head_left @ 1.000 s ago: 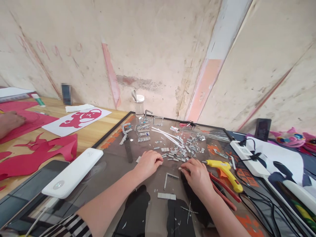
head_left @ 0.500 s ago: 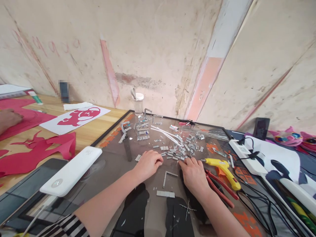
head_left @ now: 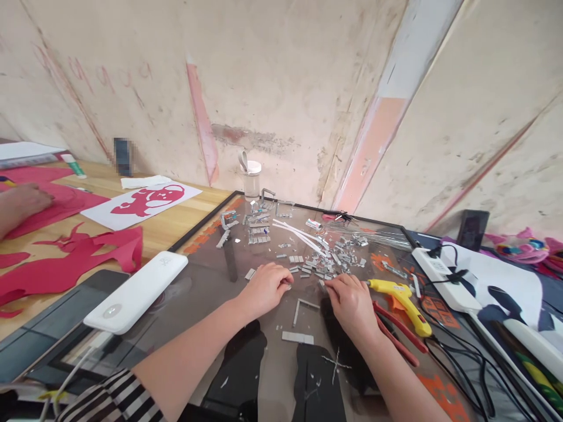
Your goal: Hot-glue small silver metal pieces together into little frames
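Note:
Above the dark glass tabletop (head_left: 206,258), my left hand (head_left: 265,288) is closed, its thumb and fingers pressed together. A small pale bit shows at those fingertips, too small to name. My right hand (head_left: 353,300) pinches a small grey piece (head_left: 322,283) between thumb and forefinger, at the near edge of a pile of small grey pieces (head_left: 341,258). Between and below the hands lie a thin grey angled frame (head_left: 299,310) and a flat grey strip made of joined pieces (head_left: 298,337). A wire-like cross (head_left: 336,366) lies nearer to me.
On the right are a yellow glue gun (head_left: 402,302), red-handled pliers (head_left: 398,334), cables and a white power strip (head_left: 444,278). A white power bank (head_left: 136,293) lies left. Behind stand a lidded jar (head_left: 252,180) and several grey assemblies (head_left: 258,228). Another person's hand (head_left: 24,205) rests on red material.
The view has shifted slightly. My right fingertips now show a small grey piece more plainly. My left hand stays closed in nearly the same place.

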Demonstrator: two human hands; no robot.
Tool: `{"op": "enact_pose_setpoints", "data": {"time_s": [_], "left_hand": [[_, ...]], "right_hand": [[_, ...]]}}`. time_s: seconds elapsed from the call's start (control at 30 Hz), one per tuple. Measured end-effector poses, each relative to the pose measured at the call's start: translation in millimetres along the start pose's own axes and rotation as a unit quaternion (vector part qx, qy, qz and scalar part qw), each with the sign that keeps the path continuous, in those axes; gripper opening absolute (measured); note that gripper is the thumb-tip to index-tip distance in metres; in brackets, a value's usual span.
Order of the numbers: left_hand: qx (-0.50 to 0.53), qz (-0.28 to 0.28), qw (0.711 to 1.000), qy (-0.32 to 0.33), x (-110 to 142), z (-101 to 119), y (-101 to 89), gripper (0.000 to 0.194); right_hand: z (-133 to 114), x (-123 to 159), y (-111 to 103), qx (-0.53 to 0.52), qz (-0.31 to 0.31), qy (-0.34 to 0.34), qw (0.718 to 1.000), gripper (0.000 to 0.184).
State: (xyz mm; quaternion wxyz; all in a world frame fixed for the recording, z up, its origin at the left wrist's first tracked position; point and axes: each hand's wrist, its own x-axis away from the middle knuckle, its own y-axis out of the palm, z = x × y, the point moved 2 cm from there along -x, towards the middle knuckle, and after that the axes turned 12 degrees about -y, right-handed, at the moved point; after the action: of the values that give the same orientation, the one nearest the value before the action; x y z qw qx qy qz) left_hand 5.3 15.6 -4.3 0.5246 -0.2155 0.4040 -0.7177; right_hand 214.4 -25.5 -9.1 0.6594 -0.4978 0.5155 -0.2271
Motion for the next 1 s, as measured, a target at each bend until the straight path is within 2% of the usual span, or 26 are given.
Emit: {"op": "enact_pose_setpoints", "data": {"time_s": [0.2, 0.33, 0.43, 0.57, 0.77, 0.87, 1.0], "left_hand": [[0.033, 0.011, 0.999, 0.01, 5, 3, -1.6, 0.014], [0.055, 0.014, 0.998, 0.009, 7, 6, -1.0, 0.012], [0.107, 0.005, 0.994, -0.016, 9, 10, -2.0, 0.011], [0.243, -0.046, 0.965, -0.082, 10, 12, -1.3, 0.009], [0.371, -0.095, 0.919, -0.094, 11, 14, 3.0, 0.017], [0.407, -0.121, 0.899, -0.109, 14, 20, 3.3, 0.018], [0.432, -0.146, 0.882, -0.118, 17, 25, 3.8, 0.021]], "right_hand": [[11, 3, -4, -0.037, 0.038, 0.01, 0.999, 0.018], [12, 5, -5, -0.041, 0.027, 0.011, 0.999, 0.016], [6, 6, -4, -0.063, 0.019, 0.008, 0.998, 0.014], [-11, 6, -3, -0.113, 0.039, -0.02, 0.993, 0.014], [-38, 7, -11, -0.164, 0.079, -0.093, 0.979, 0.026], [-44, 6, -16, -0.17, 0.097, -0.113, 0.974, 0.02], [-46, 5, -20, -0.198, 0.108, -0.109, 0.968, 0.011]]}}
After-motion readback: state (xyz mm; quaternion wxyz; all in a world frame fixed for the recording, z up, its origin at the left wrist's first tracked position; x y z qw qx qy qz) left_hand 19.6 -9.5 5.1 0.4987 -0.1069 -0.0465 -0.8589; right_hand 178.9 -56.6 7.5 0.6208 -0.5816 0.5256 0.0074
